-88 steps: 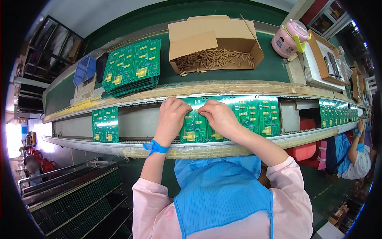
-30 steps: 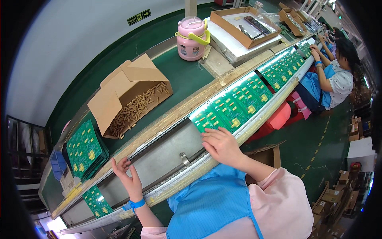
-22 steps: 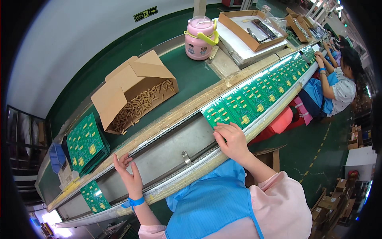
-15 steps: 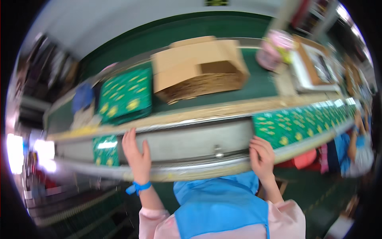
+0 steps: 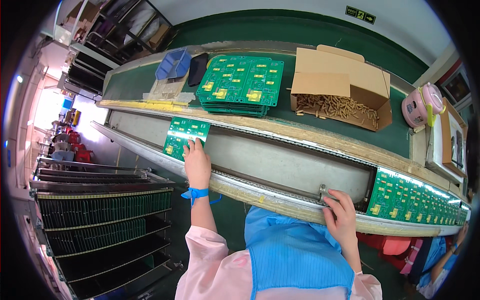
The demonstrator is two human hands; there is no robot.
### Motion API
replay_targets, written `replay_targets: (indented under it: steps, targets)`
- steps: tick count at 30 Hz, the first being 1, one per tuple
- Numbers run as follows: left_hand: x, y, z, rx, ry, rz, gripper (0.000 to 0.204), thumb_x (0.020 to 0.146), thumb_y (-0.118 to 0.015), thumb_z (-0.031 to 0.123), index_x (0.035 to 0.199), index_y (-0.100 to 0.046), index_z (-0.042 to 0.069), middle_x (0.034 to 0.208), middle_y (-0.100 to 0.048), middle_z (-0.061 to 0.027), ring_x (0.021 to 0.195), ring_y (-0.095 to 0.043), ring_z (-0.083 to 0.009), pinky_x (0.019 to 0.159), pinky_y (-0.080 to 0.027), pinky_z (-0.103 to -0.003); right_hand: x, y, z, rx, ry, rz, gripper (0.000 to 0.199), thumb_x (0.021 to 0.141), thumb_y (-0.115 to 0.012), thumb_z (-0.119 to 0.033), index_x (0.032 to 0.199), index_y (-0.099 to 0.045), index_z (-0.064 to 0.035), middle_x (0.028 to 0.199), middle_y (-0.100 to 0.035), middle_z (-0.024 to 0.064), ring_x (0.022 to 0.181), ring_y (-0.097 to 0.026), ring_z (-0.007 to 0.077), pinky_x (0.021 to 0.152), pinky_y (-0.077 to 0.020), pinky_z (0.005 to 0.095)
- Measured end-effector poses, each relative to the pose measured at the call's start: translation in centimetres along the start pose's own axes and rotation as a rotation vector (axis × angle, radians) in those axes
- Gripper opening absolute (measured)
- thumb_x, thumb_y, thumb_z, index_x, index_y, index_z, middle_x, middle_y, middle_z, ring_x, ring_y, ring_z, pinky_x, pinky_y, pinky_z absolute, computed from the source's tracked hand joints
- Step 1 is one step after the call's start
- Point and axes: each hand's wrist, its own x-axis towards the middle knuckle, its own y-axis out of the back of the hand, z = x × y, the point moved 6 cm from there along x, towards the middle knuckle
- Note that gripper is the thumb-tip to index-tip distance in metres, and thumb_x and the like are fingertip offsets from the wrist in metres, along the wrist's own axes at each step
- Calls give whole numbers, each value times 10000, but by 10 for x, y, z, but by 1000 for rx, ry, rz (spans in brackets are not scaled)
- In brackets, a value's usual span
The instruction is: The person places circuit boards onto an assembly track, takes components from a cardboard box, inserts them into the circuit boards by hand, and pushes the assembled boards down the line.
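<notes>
Since the blurred frame half a second back, left hand (image 5: 197, 162) has slid left onto the single green circuit board (image 5: 185, 137), left of centre on the conveyor channel (image 5: 280, 162); fingers flat, pressing its lower right corner. Right hand (image 5: 341, 220) curls loosely over the near rail (image 5: 270, 200), lower right, holding nothing. Risk, as I judge it: one-corner push could skew or jam the board against the rail. Row of boards (image 5: 415, 202) runs off far right; component details too small to read.
</notes>
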Motion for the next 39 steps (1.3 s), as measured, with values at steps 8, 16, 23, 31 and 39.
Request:
replay_targets:
  steps: [8, 16, 23, 31, 39]
  targets:
    - [-48, 23, 110, 0, -275, -223, 432, 799, -662, 134, 1205, -591, 5, 1216, -613, -270, 965, -657, -426, 761, -580, -454, 2, -4, 7, 57, -123, 43, 329, 813, -664, -15, 1139, -624, 2, 1206, -609, 176, 1083, -603, 352, 900, -496, 413]
    - [-82, 53, 181, -625, -580, -44, 509, 829, -715, 164, 1280, -567, -20, 1200, -639, -220, 1003, -655, -395, 858, -549, -415, 6, -4, 38, 118, -521, 110, 676, 901, -674, -182, 1430, -355, 94, 1262, -555, 241, 1061, -609, 350, 894, -491, 404]
    - [-72, -20, 169, -1047, -207, -589, 308, 832, -740, 123, 1048, -678, -87, 773, -729, -144, 649, -692, -182, 601, -537, -304, 7, 3, 47, -15, -631, 56, 658, 842, -731, -124, 1391, -427, 72, 1115, -582, 220, 915, -606, 368, 794, -506, 415]
    - [-74, -5, 182, -878, -420, -591, 249, 840, -709, 160, 1004, -702, -27, 744, -703, -146, 632, -674, -255, 619, -522, -356, 12, 14, 28, -265, -487, 152, 552, 810, -731, -78, 1306, -523, 46, 1138, -586, 200, 1009, -599, 371, 865, -499, 413]
    - [81, 71, 73, -964, -217, 400, 282, 927, -602, 119, 1185, -640, 11, 1097, -676, -165, 940, -635, -249, 835, -499, -358, 132, 4, -43, 298, -120, 52, 511, 884, -675, -202, 1296, -510, 51, 1330, -540, 230, 1232, -526, 368, 1044, -408, 425]
